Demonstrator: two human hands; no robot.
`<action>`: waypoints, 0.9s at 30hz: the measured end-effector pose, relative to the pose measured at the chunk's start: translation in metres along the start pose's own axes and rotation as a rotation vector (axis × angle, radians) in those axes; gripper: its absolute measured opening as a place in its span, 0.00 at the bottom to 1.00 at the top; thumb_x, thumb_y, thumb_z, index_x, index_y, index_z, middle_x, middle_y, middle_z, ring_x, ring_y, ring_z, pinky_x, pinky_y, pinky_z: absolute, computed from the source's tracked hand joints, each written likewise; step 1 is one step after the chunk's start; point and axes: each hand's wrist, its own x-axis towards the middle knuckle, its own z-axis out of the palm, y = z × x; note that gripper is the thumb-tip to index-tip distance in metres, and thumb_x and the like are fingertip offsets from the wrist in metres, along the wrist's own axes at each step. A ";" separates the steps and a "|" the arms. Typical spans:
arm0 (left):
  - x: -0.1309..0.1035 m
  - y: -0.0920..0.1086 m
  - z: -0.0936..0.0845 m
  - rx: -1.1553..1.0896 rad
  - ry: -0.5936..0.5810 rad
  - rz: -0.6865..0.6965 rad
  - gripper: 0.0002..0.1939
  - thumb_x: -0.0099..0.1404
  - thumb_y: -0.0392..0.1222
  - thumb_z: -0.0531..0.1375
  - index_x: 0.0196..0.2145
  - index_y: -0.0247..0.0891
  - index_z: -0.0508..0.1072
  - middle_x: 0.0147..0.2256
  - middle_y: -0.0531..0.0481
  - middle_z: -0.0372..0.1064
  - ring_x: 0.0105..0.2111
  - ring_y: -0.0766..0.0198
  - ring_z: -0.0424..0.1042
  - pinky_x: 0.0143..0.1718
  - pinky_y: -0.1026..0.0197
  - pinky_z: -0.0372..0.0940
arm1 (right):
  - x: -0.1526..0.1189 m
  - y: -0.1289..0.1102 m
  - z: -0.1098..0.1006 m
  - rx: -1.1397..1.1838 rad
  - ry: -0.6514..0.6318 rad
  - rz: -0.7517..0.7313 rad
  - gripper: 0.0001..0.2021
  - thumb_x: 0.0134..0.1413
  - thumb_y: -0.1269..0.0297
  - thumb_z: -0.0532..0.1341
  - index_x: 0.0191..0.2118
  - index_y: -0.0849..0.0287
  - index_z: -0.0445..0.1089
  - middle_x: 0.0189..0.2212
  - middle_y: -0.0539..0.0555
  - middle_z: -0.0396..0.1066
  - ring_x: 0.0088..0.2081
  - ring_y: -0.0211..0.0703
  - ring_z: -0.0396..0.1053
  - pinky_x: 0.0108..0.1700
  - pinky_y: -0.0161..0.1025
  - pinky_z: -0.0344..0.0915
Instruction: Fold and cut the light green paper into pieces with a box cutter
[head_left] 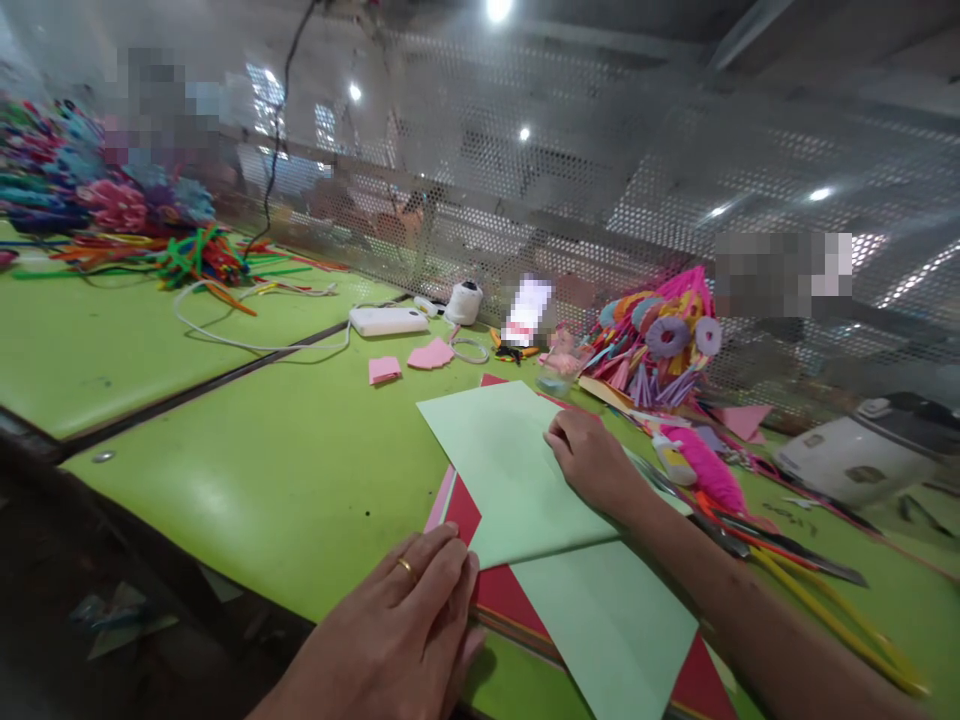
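Note:
Two pale green sheets lie over a red stack of paper on the green table. My right hand, its fingers curled in, rests on the upper pale green sheet [510,470]; whether it pinches anything is hidden. The lower pale green sheet [611,610] lies under my right forearm. At the left edge of the red stack [506,600], my left hand [412,610] has its fingers pressed together, a ring on one; what they hold, if anything, is hidden. My right hand's [592,455] knuckles face forward.
Scissors [727,535] and yellow pipe cleaners [840,610] lie at the right, near pink yarn [709,468]. Pink paper pieces [430,353], a white power bank [388,321] and a lit phone [529,308] are behind the sheets. Colourful crafts [664,340] lean against the mesh.

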 end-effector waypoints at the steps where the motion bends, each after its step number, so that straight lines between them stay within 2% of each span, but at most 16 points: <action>1: 0.000 0.000 0.000 0.005 0.003 0.002 0.13 0.66 0.35 0.52 0.45 0.26 0.70 0.41 0.38 0.72 0.47 0.55 0.70 0.45 0.58 0.71 | 0.000 0.000 0.000 0.000 0.001 -0.001 0.06 0.57 0.68 0.52 0.28 0.56 0.56 0.29 0.53 0.64 0.34 0.44 0.63 0.36 0.39 0.56; 8: -0.001 -0.001 0.006 0.062 0.032 0.020 0.14 0.68 0.37 0.49 0.42 0.27 0.71 0.38 0.40 0.72 0.43 0.56 0.73 0.41 0.59 0.72 | 0.002 0.000 0.001 0.007 -0.017 0.019 0.07 0.57 0.68 0.52 0.28 0.56 0.56 0.29 0.53 0.64 0.34 0.44 0.63 0.37 0.38 0.57; 14: -0.003 -0.004 0.010 0.097 0.033 0.047 0.15 0.70 0.39 0.47 0.43 0.31 0.71 0.39 0.43 0.73 0.42 0.59 0.72 0.42 0.61 0.71 | 0.001 -0.003 -0.001 0.031 -0.027 0.059 0.07 0.57 0.70 0.52 0.28 0.56 0.56 0.30 0.53 0.65 0.34 0.43 0.62 0.37 0.38 0.56; 22: -0.003 -0.007 0.015 0.117 0.092 0.064 0.15 0.70 0.40 0.47 0.41 0.34 0.72 0.38 0.46 0.73 0.39 0.61 0.71 0.40 0.62 0.69 | 0.000 -0.005 -0.004 0.055 -0.028 0.069 0.06 0.55 0.72 0.52 0.28 0.56 0.56 0.29 0.52 0.64 0.33 0.42 0.62 0.35 0.37 0.56; 27: -0.001 -0.010 0.013 0.144 0.038 0.113 0.17 0.70 0.41 0.46 0.42 0.34 0.72 0.42 0.48 0.74 0.40 0.61 0.72 0.40 0.62 0.68 | 0.001 -0.004 -0.003 0.044 -0.046 0.072 0.07 0.55 0.72 0.52 0.27 0.56 0.56 0.28 0.52 0.64 0.31 0.41 0.62 0.34 0.36 0.55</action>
